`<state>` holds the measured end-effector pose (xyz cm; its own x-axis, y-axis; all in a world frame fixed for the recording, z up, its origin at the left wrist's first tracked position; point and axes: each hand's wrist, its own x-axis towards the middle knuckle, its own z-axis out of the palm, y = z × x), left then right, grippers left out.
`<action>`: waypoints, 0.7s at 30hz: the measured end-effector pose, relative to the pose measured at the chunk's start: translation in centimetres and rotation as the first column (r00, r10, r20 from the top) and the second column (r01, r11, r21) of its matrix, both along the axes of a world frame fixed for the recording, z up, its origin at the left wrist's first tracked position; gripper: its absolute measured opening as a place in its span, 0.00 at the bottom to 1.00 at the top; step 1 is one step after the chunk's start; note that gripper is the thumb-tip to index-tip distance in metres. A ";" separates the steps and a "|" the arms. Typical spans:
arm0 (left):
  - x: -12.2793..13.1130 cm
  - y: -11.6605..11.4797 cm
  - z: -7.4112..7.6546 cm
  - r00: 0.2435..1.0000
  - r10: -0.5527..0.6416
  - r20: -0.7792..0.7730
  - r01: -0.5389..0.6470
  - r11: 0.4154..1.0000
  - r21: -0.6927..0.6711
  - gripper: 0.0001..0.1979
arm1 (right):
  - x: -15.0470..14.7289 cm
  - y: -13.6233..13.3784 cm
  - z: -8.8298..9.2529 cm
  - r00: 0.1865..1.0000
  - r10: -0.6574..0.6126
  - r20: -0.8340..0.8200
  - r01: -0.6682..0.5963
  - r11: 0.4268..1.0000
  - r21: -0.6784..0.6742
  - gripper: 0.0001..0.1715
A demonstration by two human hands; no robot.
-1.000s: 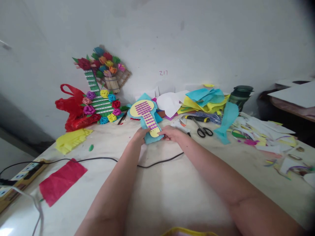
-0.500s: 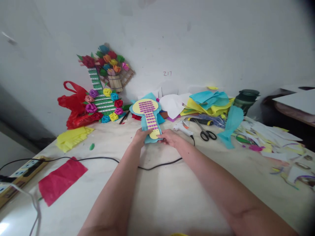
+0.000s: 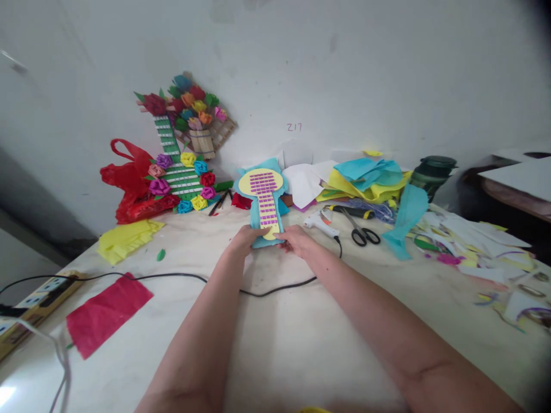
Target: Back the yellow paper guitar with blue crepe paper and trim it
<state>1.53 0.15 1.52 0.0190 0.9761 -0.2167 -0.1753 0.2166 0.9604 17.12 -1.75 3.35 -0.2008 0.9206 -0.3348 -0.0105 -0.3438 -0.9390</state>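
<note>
Between my two hands stands a guitar-shaped paper craft [image 3: 267,201], yellow with rows of purple strips and a blue crepe paper border. Its wide oval end is up and its narrow end is down. My left hand [image 3: 248,238] pinches the lower left edge, thumb on the front. On the lower right edge, my right hand [image 3: 295,240] grips it the same way, fingers curled behind. A white glue gun [image 3: 321,223] lies just right of my right hand, with black-handled scissors [image 3: 365,235] beyond it.
Green guitar craft with paper flowers [image 3: 181,172] and a red plastic bag [image 3: 129,183] stand at back left. Paper scraps [image 3: 477,241] cover the right side. A black cable [image 3: 275,291] crosses the table to a power strip [image 3: 38,304]. A dark bottle [image 3: 433,175] stands at back right.
The guitar-shaped craft has turned from a slight tilt to nearly upright, its top shifting right. Both hands keep hold of its lower end.
</note>
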 end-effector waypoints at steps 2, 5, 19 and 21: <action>-0.1 0.1 -0.1 1.000 0.022 -0.015 -0.022 1.000 -0.020 0.21 | 0.0 0.0 0.0 1.000 0.008 0.007 -0.008 1.000 -0.009 0.07; 0.2 0.0 0.0 0.999 0.037 -0.005 -0.037 0.999 -0.018 0.20 | 0.0 0.0 0.0 1.000 0.010 -0.001 -0.010 1.000 -0.016 0.08; -0.2 -3.5 2.0 0.978 -0.203 0.052 0.172 0.920 0.353 0.52 | 0.3 0.4 0.1 0.994 -0.004 -0.109 0.004 1.000 -0.006 0.03; -0.4 -3.3 1.7 0.978 -0.209 -0.028 0.205 0.911 0.357 0.45 | 0.4 0.5 0.1 0.992 -0.008 -0.122 0.007 1.000 -0.010 0.03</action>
<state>1.18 -3.17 3.18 0.2291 0.9625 0.1455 -0.1738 -0.1066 0.9790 17.51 -1.30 3.43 -0.2337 0.9191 -0.3172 -0.1277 -0.3525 -0.9271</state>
